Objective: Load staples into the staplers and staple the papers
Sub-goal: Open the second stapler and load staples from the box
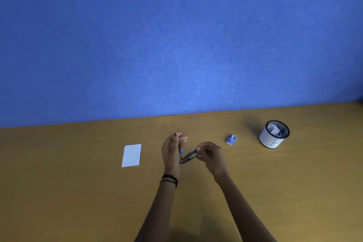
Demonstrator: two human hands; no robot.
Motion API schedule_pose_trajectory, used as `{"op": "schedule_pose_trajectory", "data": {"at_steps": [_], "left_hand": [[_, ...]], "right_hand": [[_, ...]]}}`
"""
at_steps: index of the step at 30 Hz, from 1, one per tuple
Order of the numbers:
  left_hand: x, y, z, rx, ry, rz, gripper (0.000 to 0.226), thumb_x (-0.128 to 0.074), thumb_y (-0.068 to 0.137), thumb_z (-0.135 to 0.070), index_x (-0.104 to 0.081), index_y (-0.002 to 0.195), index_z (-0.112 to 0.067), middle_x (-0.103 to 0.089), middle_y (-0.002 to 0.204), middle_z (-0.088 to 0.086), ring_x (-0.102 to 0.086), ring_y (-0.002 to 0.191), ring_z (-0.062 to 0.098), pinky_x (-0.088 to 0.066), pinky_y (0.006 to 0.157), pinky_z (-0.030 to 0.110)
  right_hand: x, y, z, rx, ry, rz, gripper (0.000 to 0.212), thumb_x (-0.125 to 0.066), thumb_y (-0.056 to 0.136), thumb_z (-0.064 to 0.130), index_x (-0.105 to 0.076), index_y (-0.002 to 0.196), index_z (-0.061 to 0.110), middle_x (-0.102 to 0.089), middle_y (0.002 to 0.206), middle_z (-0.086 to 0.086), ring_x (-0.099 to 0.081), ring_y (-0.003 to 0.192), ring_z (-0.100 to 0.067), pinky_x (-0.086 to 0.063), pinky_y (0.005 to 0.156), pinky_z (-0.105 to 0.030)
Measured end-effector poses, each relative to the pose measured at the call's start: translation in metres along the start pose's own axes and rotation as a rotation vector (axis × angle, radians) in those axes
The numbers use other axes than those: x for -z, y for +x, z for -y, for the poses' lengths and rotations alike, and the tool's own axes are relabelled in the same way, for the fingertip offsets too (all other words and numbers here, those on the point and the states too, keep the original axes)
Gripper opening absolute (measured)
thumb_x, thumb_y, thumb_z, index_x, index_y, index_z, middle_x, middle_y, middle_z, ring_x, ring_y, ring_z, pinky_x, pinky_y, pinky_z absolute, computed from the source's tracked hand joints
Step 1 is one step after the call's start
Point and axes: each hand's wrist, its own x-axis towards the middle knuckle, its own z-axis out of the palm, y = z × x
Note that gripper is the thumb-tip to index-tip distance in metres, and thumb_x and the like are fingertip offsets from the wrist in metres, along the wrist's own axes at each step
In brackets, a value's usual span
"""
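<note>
A small metal stapler (187,155) with a blue part is swung wide open above the middle of the wooden table. My left hand (171,151) grips its raised upper arm, which stands nearly upright. My right hand (211,155) pinches the front end of the lower staple channel; whether it holds staples is too small to tell. A small stack of white papers (131,155) lies flat on the table to the left of my hands. A little blue staple box (231,139) lies to the right.
A white cylindrical cup with a black rim (274,134) stands at the right, with something pale inside. The wooden table (78,192) ends at a blue wall (176,45) behind. Black bands circle my left wrist.
</note>
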Motion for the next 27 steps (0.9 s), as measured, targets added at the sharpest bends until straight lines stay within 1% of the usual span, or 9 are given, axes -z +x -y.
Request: {"op": "schedule_pose_trajectory", "data": {"at_steps": [4,8,12,14,15,17,19,23,27], "left_hand": [[0.006,-0.002,-0.002,0.017,-0.104,0.025,0.024,-0.042,0.1,-0.017,-0.06,0.106,-0.001,-0.07,0.091,0.009,-0.071,0.078,0.007,-0.055,0.063,0.017],[0.01,-0.005,-0.002,0.11,-0.142,0.011,0.024,-0.04,0.101,-0.02,-0.061,0.094,-0.011,-0.072,0.092,0.004,-0.072,0.082,0.008,-0.057,0.07,0.021],[0.021,-0.006,0.004,0.204,-0.12,0.059,0.025,-0.039,0.101,-0.018,-0.06,0.088,-0.012,-0.071,0.093,0.008,-0.07,0.082,0.013,-0.057,0.078,0.025],[0.027,-0.007,0.008,0.244,-0.103,0.143,0.025,-0.043,0.099,-0.016,-0.062,0.085,-0.009,-0.071,0.091,0.011,-0.072,0.08,0.017,-0.058,0.08,0.03],[0.03,-0.008,0.01,0.269,-0.089,0.193,0.024,-0.045,0.098,-0.016,-0.063,0.085,-0.007,-0.071,0.091,0.013,-0.072,0.079,0.019,-0.06,0.077,0.029],[0.033,-0.013,0.013,0.336,-0.032,0.308,0.025,-0.046,0.098,-0.019,-0.065,0.094,-0.003,-0.072,0.093,0.018,-0.072,0.079,0.022,-0.06,0.068,0.026],[0.035,-0.017,0.014,0.4,0.056,0.44,0.03,-0.041,0.1,-0.023,-0.065,0.105,-0.004,-0.073,0.095,0.018,-0.072,0.079,0.023,-0.058,0.067,0.026],[0.034,-0.023,0.01,0.477,0.256,0.653,0.035,-0.036,0.1,-0.023,-0.067,0.104,-0.006,-0.073,0.083,0.009,-0.067,0.066,0.015,-0.054,0.059,0.023],[0.028,-0.029,0.005,0.488,0.379,0.805,0.042,-0.034,0.101,-0.035,-0.072,0.093,-0.021,-0.058,0.061,-0.01,-0.052,0.051,0.004,-0.045,0.048,0.015]], "right_hand": [[0.018,0.003,-0.002,0.009,0.112,-0.028,0.009,-0.059,0.087,-0.004,-0.06,0.084,0.005,-0.063,0.079,-0.01,-0.063,0.067,-0.009,-0.055,0.06,-0.016],[0.032,0.005,-0.004,0.023,0.235,-0.058,0.01,-0.057,0.087,-0.005,-0.059,0.085,0.005,-0.062,0.077,-0.006,-0.066,0.065,-0.003,-0.056,0.063,-0.018],[0.049,0.003,-0.002,0.035,0.372,-0.09,0.008,-0.056,0.088,-0.004,-0.06,0.089,0.003,-0.062,0.083,-0.007,-0.066,0.072,-0.007,-0.058,0.068,-0.021],[0.058,0.004,0.0,0.04,0.418,-0.087,0.01,-0.054,0.089,-0.003,-0.06,0.089,0.005,-0.063,0.087,-0.006,-0.066,0.076,-0.009,-0.058,0.071,-0.023],[0.063,0.004,0.002,0.045,0.426,-0.073,0.01,-0.053,0.09,-0.003,-0.06,0.09,0.005,-0.063,0.089,-0.005,-0.067,0.077,-0.009,-0.059,0.072,-0.023],[0.071,0.005,0.003,0.051,0.425,-0.027,0.01,-0.052,0.09,-0.002,-0.059,0.092,0.004,-0.063,0.092,-0.005,-0.067,0.08,-0.01,-0.059,0.073,-0.024],[0.077,0.005,0.004,0.045,0.413,0.028,0.011,-0.051,0.09,-0.002,-0.06,0.093,0.005,-0.063,0.094,-0.006,-0.068,0.083,-0.011,-0.058,0.073,-0.025],[0.081,0.003,0.003,0.02,0.371,0.11,0.016,-0.051,0.091,0.001,-0.063,0.089,0.01,-0.069,0.084,0.002,-0.068,0.081,-0.01,-0.058,0.07,-0.024],[0.078,0.003,0.002,0.014,0.349,0.145,0.015,-0.052,0.091,0.008,-0.066,0.091,0.015,-0.072,0.085,0.005,-0.069,0.086,-0.012,-0.058,0.072,-0.027]]}}
